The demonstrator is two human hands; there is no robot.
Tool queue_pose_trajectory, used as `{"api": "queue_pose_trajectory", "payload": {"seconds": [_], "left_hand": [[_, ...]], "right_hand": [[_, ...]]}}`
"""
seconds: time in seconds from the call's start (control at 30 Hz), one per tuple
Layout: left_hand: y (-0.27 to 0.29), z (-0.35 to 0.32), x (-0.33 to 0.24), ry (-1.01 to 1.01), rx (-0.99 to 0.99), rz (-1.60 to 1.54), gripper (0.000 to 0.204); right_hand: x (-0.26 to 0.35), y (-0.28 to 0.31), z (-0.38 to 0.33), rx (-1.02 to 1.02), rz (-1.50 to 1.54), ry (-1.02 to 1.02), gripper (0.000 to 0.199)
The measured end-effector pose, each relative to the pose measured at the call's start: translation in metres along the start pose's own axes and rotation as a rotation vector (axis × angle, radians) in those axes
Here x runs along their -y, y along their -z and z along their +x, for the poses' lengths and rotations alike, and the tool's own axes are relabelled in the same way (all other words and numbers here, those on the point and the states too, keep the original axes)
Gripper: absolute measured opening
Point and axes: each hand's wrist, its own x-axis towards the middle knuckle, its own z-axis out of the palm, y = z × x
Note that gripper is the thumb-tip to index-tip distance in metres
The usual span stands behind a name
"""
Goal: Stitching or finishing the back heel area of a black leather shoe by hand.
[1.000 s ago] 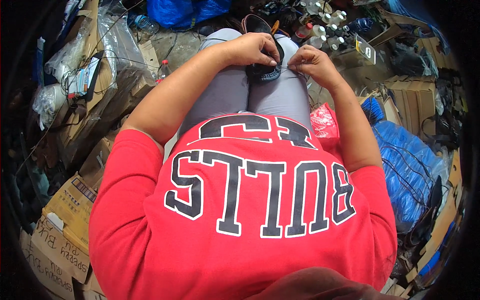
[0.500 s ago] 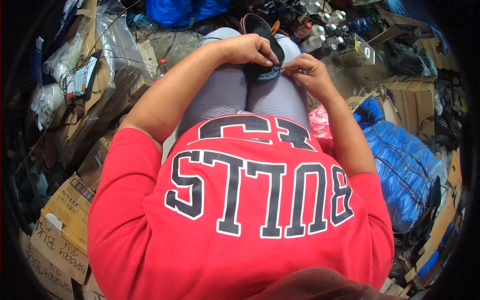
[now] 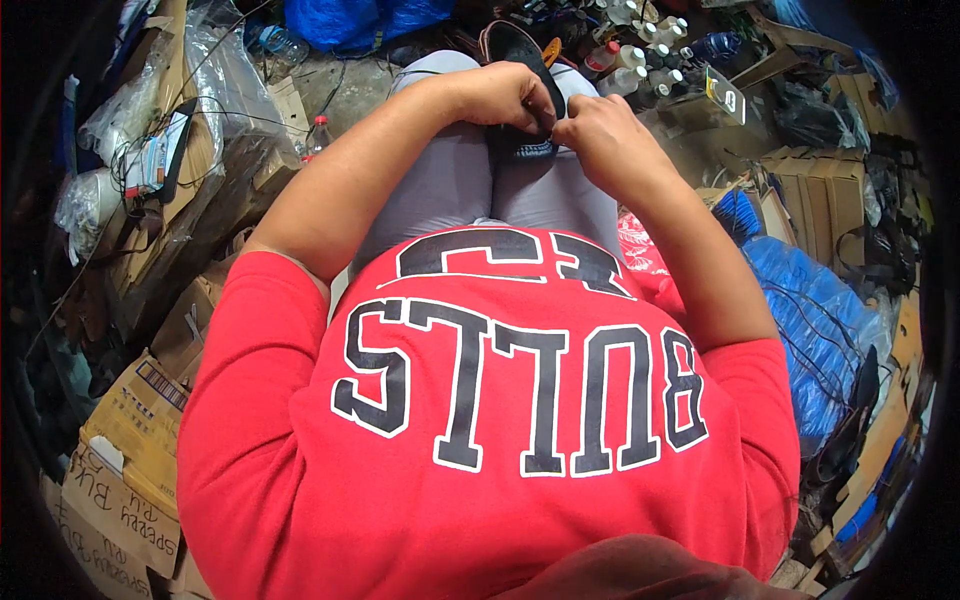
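Observation:
A black shoe (image 3: 533, 150) lies across my thighs, its end nearest me marked by a row of pale stitching. My left hand (image 3: 515, 95) is closed on its upper, fingers bent down over the edge and thumb out of sight. At the shoe's right side my right hand (image 3: 603, 130) is closed in a pinch, the back of the hand turned up. Whatever sits between those fingertips is too small or hidden to name. The far end of the shoe shows a brown rim beyond my left hand.
Several capped bottles (image 3: 630, 75) stand beyond my right knee. A blue plastic bundle (image 3: 805, 340) and stacked cardboard (image 3: 820, 200) lie to the right. Clear plastic wrap (image 3: 225, 90) and cardboard boxes (image 3: 130, 430) crowd the left. A blue bag (image 3: 365, 20) sits ahead.
My right hand has moved slightly up and left against the shoe, turning its back upward. My left hand stays on the shoe, nearly unmoved.

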Motion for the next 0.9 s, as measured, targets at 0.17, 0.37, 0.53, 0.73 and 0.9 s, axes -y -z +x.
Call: {"api": "queue_pose_trajectory", "payload": {"seconds": [0.17, 0.37, 0.53, 0.73, 0.9], "left_hand": [[-0.016, -0.003, 0.004, -0.074, -0.445, 0.208, 0.035], [-0.042, -0.054, -0.015, -0.002, -0.639, 0.402, 0.035], [-0.04, -0.063, -0.021, 0.019, -0.499, 0.48, 0.028], [-0.041, -0.061, -0.015, -0.026, -0.471, 0.557, 0.02], [-0.039, -0.076, -0.016, -0.003, -0.49, 0.568, 0.016]], "right_hand": [[-0.015, -0.02, -0.005, 0.033, 0.524, -0.296, 0.015], [-0.02, -0.009, -0.026, -0.044, 0.721, -0.383, 0.017], [-0.016, 0.005, -0.013, -0.034, 0.39, -0.206, 0.018], [-0.01, -0.014, 0.0, 0.0, 0.409, -0.205, 0.017], [-0.023, -0.015, -0.014, 0.007, 0.624, -0.3, 0.009]]}}
